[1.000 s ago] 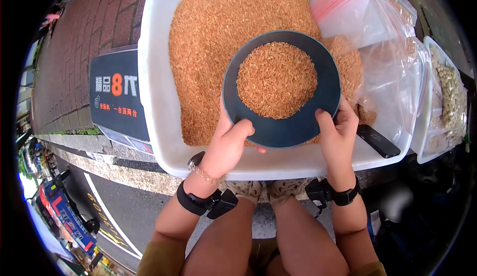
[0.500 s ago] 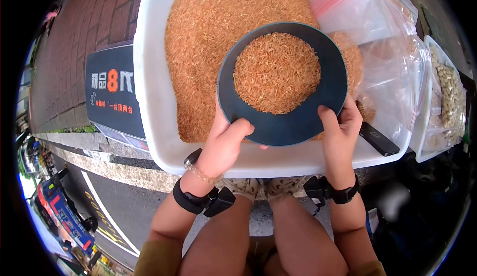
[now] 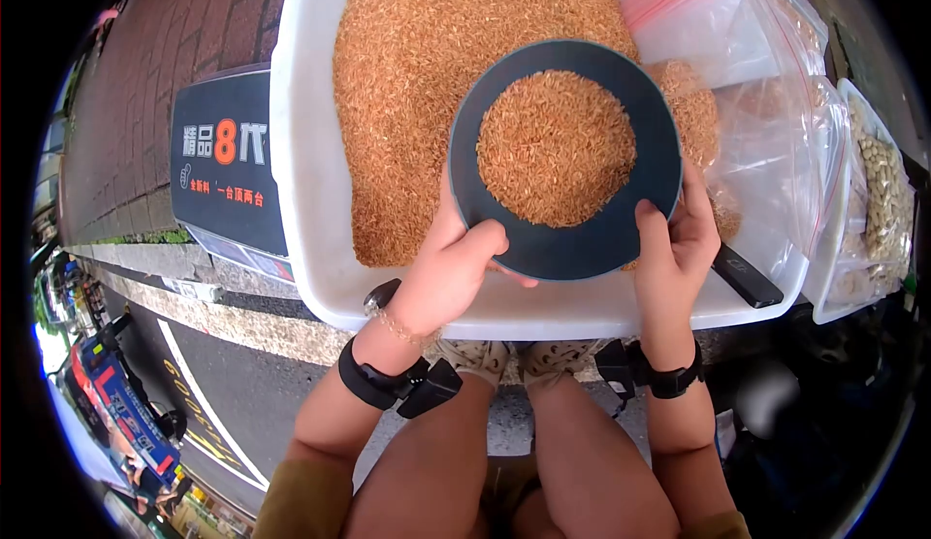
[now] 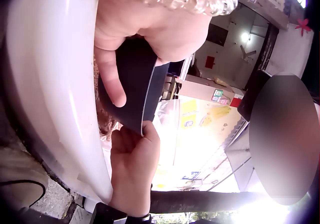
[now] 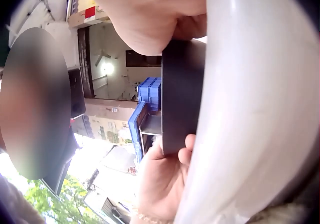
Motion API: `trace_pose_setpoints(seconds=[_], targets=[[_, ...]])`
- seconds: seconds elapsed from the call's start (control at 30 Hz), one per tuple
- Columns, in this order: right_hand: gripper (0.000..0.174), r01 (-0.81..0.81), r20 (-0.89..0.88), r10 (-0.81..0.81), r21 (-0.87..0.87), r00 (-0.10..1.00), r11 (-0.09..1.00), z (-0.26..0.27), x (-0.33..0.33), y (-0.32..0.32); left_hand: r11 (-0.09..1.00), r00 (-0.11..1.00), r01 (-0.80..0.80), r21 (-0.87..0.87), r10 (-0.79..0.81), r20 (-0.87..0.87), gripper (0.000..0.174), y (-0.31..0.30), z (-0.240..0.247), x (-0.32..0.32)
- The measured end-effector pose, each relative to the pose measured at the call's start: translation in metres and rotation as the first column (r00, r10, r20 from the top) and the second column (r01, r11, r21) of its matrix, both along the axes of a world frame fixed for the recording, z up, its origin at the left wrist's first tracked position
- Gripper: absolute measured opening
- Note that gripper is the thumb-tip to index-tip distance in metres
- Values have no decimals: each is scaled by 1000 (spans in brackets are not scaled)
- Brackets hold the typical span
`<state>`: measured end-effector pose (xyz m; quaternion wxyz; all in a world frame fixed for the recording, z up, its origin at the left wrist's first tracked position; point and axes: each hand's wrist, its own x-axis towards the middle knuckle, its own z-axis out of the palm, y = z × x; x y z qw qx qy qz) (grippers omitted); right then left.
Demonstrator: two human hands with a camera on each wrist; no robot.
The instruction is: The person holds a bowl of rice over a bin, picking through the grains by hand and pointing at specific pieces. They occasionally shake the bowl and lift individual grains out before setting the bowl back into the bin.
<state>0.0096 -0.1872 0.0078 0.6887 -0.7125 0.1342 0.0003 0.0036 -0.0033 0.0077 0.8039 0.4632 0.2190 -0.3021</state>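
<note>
A round dark blue-grey bowl (image 3: 543, 253) is held level over the white tub, with a mound of reddish-brown rice (image 3: 556, 148) toward its far side. My left hand (image 3: 456, 265) grips the near left rim, thumb over the edge and fingers beneath. On the near right my right hand (image 3: 682, 253) grips the same rim, its thumb on the inside. The left wrist view catches the bowl's dark outer side (image 4: 131, 79) between both hands. Fingers under the bowl are mostly hidden in the head view.
Under the bowl, the white tub (image 3: 465, 324) holds a large heap of the same rice (image 3: 407, 102). Clear zip bags (image 3: 689, 15) and a black oblong object (image 3: 747, 277) lie at its right. Beyond stands a smaller tray (image 3: 824, 301) with bagged pale pieces. A dark printed box (image 3: 223, 190) stands left.
The bowl came up closer to the head camera half a second ago, then went down again and slightly right. Both hands have kept their grip, and the rice stays in the bowl.
</note>
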Motion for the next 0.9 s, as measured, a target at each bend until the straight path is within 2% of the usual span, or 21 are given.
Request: trace_pose_setpoints(seconds=[0.07, 0.1, 0.17, 0.37, 0.47, 0.77, 0.9], targets=[[45, 7, 240, 37, -183, 970, 983, 4, -4, 1, 964, 938, -10, 266, -84, 337, 71, 2, -10, -4], [44, -4, 212, 40, -165, 977, 986, 0, -1, 4, 964, 938, -10, 266, -83, 337, 71, 1, -8, -4], [44, -14, 194, 40, -135, 980, 991, -4, -1, 3, 997, 992, -65, 42, 60, 112, 70, -2, -2, -1], [44, -65, 64, 68, -39, 996, 997, -5, 2, -1, 999, 997, -39, 27, 37, 72, 70, -3, 4, 1], [44, -63, 77, 63, 4, 995, 998, -6, 2, -2, 996, 993, -52, 65, 45, 112, 71, -4, 5, 1], [45, -65, 92, 60, 48, 994, 997, -4, 1, -6, 998, 982, -56, 20, 52, 179, 76, -3, 6, -1], [45, -9, 112, 4, 49, 994, 999, -2, 0, -4, 997, 980, -71, 27, 65, 190, 77, -3, 9, -2]])
